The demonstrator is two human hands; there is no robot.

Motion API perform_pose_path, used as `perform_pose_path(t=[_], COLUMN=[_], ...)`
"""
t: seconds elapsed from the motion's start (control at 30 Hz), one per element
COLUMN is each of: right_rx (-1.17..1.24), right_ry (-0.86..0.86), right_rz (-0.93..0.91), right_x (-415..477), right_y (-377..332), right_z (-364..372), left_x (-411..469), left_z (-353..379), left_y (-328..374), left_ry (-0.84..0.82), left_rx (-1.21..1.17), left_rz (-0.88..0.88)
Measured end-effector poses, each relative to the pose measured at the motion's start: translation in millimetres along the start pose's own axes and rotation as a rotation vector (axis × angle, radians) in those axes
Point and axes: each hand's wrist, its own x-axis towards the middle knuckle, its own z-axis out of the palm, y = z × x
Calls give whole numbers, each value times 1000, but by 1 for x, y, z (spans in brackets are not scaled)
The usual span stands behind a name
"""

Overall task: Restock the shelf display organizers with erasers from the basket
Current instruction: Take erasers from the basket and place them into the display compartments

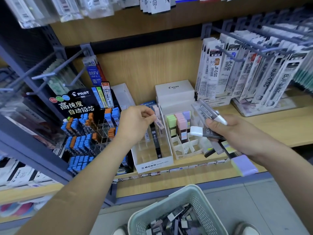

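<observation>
- pale green basket [149,216] sat lowest, holding loose erasers [172,219] in dark sleeves.
- left hand [133,124] pinched a slim pink eraser [159,122] between thumb and fingertips, tilted above the white mono organizer [152,164] on the shelf.
- right hand [237,131] had its fingers curled round a fanned eraser bundle [208,114] of grey, black and white-tipped pieces, just beside the pastel organizer [183,150].

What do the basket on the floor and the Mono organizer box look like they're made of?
Basket: likely moulded plastic, pale green, matte; its walls are a perforated grid. Mono organizer: probably white printed card, thin flat walls; its dividers look like clear plastic.
</observation>
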Motion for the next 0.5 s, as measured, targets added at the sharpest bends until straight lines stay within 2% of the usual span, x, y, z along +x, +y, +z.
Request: perform_pose_path(t=[0.2, 0.37, 0.5], right_rx=[1, -30, -31], right_ry=[-62, -67, -97], right_rz=[30, 41, 33], right_x=[3, 5, 5], right_y=[5, 6, 6], right_z=[5, 8, 13], left_x=[4, 7, 9], left_z=[20, 29, 30], left_y=[-2, -8, -9], left_ry=[-27, -118, -131], left_rx=[141, 334, 342], left_rz=[115, 239, 251])
